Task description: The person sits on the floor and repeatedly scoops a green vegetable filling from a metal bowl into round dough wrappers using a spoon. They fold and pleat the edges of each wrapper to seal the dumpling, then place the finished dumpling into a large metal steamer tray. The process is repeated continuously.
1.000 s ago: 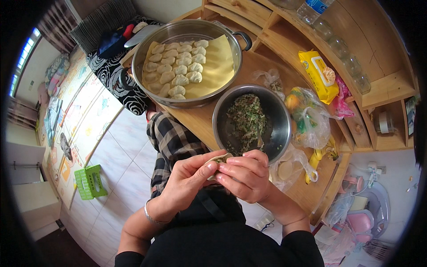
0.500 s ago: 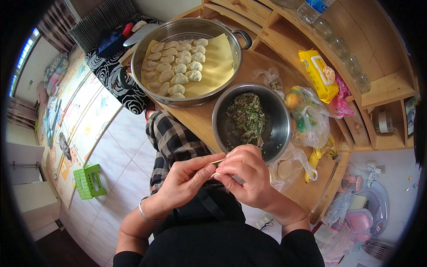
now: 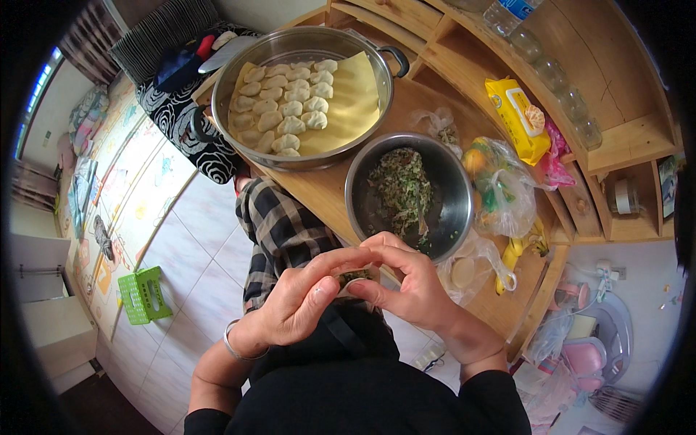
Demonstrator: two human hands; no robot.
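Note:
In front of my chest, both hands hold a half-folded dumpling (image 3: 357,275), its pale wrapper gaping so that the green filling shows inside. My left hand (image 3: 299,296) supports it with fingers and thumb from the left. From the right, my right hand (image 3: 409,286) grips its edge, thumb over the near side and fingertips meeting the left ones. Just beyond the hands stands a steel bowl (image 3: 458,210) of chopped filling (image 3: 402,185), a utensil's handle in it. Farther left, shaped dumplings (image 3: 291,109) lie in rows on a yellow liner (image 3: 355,94) inside a wide steel steamer pot (image 3: 304,162).
Right of the bowl lie a bag of round wrappers (image 3: 462,272), bananas (image 3: 511,255), a bag of fruit (image 3: 500,192) and a yellow wipes pack (image 3: 516,119). Wooden shelving (image 3: 500,72) edges the table's far side. A green stool (image 3: 145,296) stands on the tiled floor, left.
The pinching fingers have shifted and parted at the wrapper, turning its opening upward so the filling now shows. The right hand has curled closer around it.

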